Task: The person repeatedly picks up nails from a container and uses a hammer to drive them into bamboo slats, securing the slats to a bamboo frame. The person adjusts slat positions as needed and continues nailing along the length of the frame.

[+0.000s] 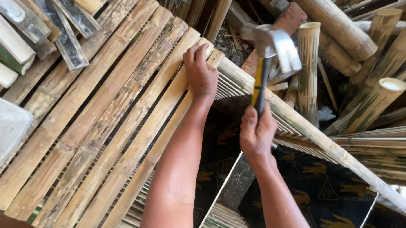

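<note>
Your left hand (201, 73) presses flat, fingers spread, on the end of the split bamboo slats (104, 117) of the panel. Your right hand (257, 133) clenches the claw hammer (272, 46), its head raised above the bamboo edge rail (311, 132).
</note>
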`<state>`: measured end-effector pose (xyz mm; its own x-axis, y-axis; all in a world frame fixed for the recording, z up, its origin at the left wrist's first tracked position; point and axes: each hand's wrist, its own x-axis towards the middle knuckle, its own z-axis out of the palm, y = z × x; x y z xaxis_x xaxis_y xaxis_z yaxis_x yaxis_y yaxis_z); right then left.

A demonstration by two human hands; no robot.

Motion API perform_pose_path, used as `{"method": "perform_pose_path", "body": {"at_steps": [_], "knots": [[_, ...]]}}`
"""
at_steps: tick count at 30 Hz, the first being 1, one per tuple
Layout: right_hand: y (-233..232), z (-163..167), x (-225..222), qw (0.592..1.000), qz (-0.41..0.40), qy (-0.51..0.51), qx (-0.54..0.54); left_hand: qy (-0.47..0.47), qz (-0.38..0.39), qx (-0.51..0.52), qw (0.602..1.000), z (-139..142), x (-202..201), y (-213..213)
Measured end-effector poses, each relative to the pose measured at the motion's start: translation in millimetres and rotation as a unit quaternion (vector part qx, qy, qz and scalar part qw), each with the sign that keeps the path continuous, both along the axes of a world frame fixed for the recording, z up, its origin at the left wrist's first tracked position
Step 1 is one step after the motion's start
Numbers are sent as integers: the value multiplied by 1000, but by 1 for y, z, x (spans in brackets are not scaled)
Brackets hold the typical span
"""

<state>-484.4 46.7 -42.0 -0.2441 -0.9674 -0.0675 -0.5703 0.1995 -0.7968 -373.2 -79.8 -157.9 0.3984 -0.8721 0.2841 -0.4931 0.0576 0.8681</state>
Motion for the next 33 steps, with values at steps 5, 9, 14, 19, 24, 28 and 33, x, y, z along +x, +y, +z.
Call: {"method": "perform_pose_path", "body": {"at_steps": [5,9,14,19,24,28,33], "knots": [[-5,-12,19,981,35,176,76,25,-4,1,1000,-5,2,0],[1,-35,20,986,19,161,30,73,-14,-20,997,3,11,-1],[19,-14,59,987,-68,-58,133,200,-34,-17,979,41,72,38],[100,30,156,905,-15,-352,240,36,9,-95,995,114,214,179],[164,28,233,908,154,-351,167,-127,41,44,990,169,388,215],[188,35,274,887,158,-365,233,-279,-150,234,919,153,476,184],[215,38,287,890,138,-353,254,-339,-161,274,886,108,495,173]]}}
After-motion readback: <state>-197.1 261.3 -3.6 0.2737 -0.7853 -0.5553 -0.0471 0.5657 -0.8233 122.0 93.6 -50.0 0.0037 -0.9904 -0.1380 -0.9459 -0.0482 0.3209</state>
